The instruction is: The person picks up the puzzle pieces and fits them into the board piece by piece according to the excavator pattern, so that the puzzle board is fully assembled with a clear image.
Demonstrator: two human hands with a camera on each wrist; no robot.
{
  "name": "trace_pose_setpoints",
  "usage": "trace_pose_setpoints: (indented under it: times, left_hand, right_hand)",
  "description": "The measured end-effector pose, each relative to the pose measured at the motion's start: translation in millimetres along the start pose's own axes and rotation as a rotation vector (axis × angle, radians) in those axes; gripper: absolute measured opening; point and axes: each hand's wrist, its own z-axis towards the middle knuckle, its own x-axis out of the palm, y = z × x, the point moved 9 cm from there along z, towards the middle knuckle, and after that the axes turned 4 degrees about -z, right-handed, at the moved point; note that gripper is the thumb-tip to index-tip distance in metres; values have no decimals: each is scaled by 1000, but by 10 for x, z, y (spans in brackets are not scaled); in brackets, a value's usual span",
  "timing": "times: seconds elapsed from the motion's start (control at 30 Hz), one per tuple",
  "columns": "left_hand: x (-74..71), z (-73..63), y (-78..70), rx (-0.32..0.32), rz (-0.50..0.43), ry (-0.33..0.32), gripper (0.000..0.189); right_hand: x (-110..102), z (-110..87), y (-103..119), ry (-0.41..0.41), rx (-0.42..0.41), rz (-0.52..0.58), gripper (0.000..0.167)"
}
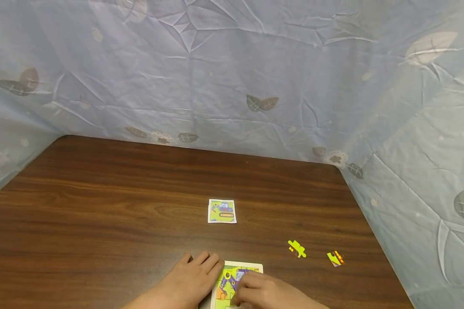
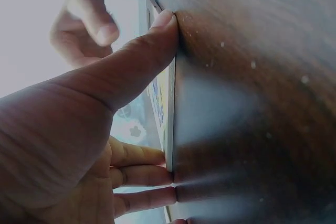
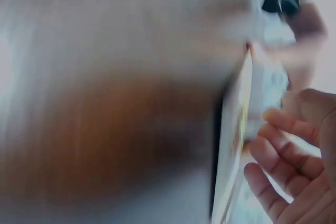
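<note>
A puzzle board (image 1: 218,281) with a pale border lies at the table's front edge, showing a purple digger arm on green. My left hand (image 1: 196,274) rests along its left edge. In the left wrist view, the left thumb (image 2: 142,59) presses on the board's rim (image 2: 170,114), and the straight fingers touch the rim farther along. Over the picture is my right hand (image 1: 264,289), hiding its lower right part. In the right wrist view, the right hand's loosely bent fingers (image 3: 283,156) are close above the board, with no piece visible between them.
A small digger picture card (image 1: 222,211) lies beyond the board. Two loose puzzle pieces are to the right: a green one (image 1: 298,248) and a green-and-orange one (image 1: 335,259). A pale leaf-patterned cloth (image 1: 216,86) surrounds the brown wooden table (image 1: 139,193).
</note>
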Motion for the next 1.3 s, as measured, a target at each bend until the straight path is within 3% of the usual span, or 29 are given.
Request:
trace_pose_setpoints:
  times: [0.07,0.2,0.3,0.47,0.7,0.77,1.03,1.3]
  left_hand:
    - [-3,-2,2,-2,5,-2,107]
    - [3,-4,11,-6,18,4,111]
    - [9,-5,17,-7,15,8,111]
    - [12,-10,16,-1,17,8,112]
    - [2,-13,9,6,17,0,111]
    - [7,-10,10,7,16,1,111]
    - [25,-5,12,3,5,20,112]
    - [-6,-18,-2,12,8,-8,112]
  right_hand:
    - [-114,-101,-160,24,115,45,9]
    - [-372,-354,-541,12,265,-57,19]
    - [-518,-534,-778,-7,294,-190,37]
    - [-595,-776,-1061,36,358,-215,50]
    - [-601,-945,-1244,89,447,-231,47]
    - [-617,-959,-1261,76,436,-228,48]
    - [-614,-1072,-1428,117,545,-45,45]
    - [-622,-1114,-1477,101,606,1,28]
